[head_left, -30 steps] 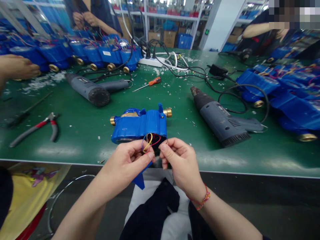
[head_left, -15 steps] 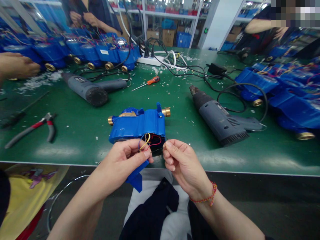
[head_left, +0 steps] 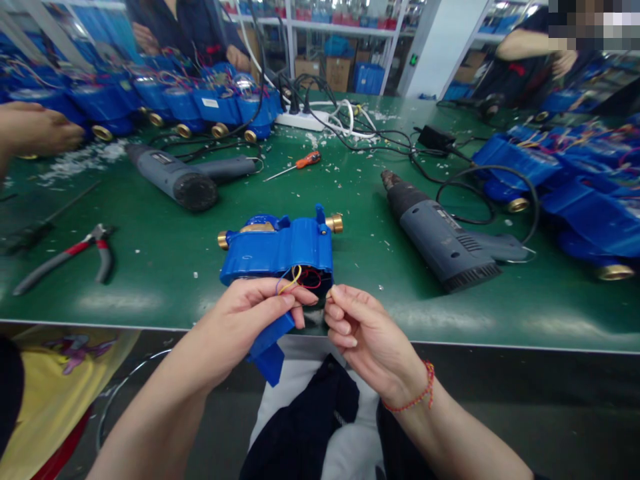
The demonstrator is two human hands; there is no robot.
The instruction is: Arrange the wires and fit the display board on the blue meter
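Note:
A blue water meter (head_left: 280, 250) with brass pipe ends lies on the green bench near its front edge, its housing open toward me. Thin wires (head_left: 297, 275), yellow, blue and red, come out of the opening. My left hand (head_left: 260, 303) pinches the wires between thumb and fingers, just in front of the housing. Below that hand hangs a blue plastic flap (head_left: 270, 347), partly hidden by it. My right hand (head_left: 353, 317) is closed at the fingertips beside the opening, on what looks like a thin dark wire end, mostly hidden.
Grey heat guns (head_left: 440, 233) lie right and left of the meter. An orange screwdriver (head_left: 307, 159), pliers (head_left: 75, 257) and a white power strip (head_left: 303, 120) with tangled cables are on the bench (head_left: 350, 193). More blue meters (head_left: 595, 213) line both sides. Another person's hand (head_left: 45, 130) is at left.
My left index finger has stretched out toward the right hand, and the red wire has shifted into the housing opening. Across the bench, a person's hands have moved apart.

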